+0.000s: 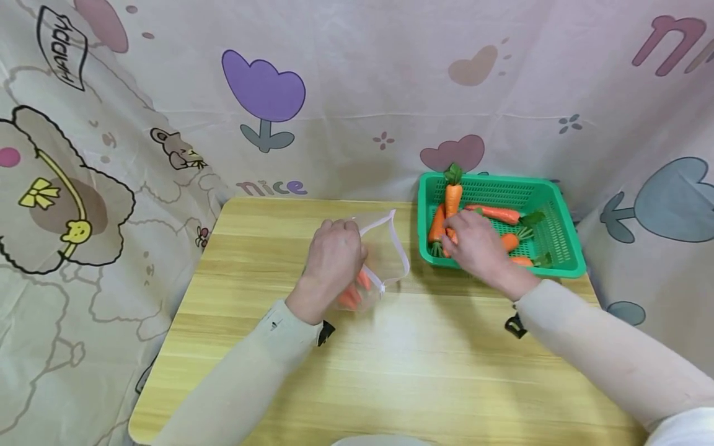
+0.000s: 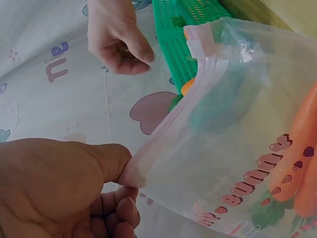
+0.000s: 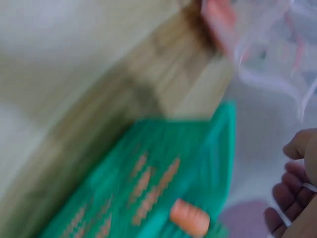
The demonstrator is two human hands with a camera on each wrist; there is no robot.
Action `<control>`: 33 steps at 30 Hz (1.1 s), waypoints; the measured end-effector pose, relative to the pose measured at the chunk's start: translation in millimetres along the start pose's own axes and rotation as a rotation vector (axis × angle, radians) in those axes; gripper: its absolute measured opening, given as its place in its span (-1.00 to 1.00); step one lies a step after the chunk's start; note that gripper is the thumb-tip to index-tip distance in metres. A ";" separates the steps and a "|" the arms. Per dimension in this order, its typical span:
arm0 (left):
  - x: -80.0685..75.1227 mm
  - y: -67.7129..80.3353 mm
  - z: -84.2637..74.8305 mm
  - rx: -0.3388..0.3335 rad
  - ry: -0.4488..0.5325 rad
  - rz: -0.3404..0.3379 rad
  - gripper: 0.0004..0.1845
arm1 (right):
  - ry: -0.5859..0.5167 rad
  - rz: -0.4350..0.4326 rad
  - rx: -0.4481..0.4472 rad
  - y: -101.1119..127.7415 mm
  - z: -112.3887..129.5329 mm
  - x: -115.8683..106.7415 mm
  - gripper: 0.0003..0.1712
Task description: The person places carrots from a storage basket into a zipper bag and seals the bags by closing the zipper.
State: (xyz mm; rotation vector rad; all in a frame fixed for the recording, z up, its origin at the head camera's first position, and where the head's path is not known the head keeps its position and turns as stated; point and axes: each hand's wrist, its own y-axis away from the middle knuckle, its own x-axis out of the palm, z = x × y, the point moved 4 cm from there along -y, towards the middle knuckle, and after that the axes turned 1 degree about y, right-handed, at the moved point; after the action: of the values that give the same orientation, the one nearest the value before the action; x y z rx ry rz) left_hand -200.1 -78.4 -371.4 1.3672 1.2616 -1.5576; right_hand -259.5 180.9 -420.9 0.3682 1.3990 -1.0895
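My left hand [image 1: 334, 257] pinches the rim of a clear zip bag [image 1: 392, 244] between thumb and fingers. Its mouth gapes toward the right, edged by a pale pink zip strip. Carrots [image 2: 292, 153] with green leaves lie inside, behind printed lettering. Over the left part of a green basket [image 1: 574, 263] hovers my right hand [image 1: 476, 244], close to an orange carrot [image 1: 453, 197] that leans on the back rim, leaves up. Loosely curled fingers [image 3: 285, 193] show in the right wrist view, with nothing seen between them; that view is blurred.
More carrots lie in the basket, one along its back [image 1: 499, 214] and others at the front right. The wooden table [image 1: 413, 371] backs onto a printed cloth [image 1: 357, 93]. A pale rounded object [image 1: 382, 440] shows at the bottom edge.
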 end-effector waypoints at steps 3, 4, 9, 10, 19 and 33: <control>1.5 0.0 1.1 -0.003 0.014 -0.003 -0.77 | 0.119 -0.056 -0.138 3.1 -27.7 -13.2 -0.76; 2.0 0.0 1.4 -0.005 0.018 -0.002 -0.77 | 0.157 -0.052 -0.176 4.2 -37.5 -16.9 -0.74; 4.0 1.0 3.3 -0.020 0.041 0.005 -0.78 | 0.297 0.063 -0.260 11.2 -86.0 -27.6 -0.76; 4.3 1.5 3.5 -0.022 0.045 0.004 -0.79 | 0.315 0.098 -0.265 13.0 -94.7 -28.2 -0.76; 7.8 2.4 3.2 -0.050 0.075 0.060 -0.75 | 0.445 0.404 -0.193 32.8 -152.3 -17.3 -0.65; 9.9 0.7 -1.9 -0.029 0.070 0.006 -0.80 | 0.491 0.591 -0.202 54.8 -188.9 14.6 -0.54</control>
State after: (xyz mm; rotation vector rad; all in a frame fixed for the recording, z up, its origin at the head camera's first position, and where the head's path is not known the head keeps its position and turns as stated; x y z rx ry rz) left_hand -200.8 -75.8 -381.2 1.4163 1.3156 -1.4934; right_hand -332.7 348.5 -494.5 0.8781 1.6584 -0.3765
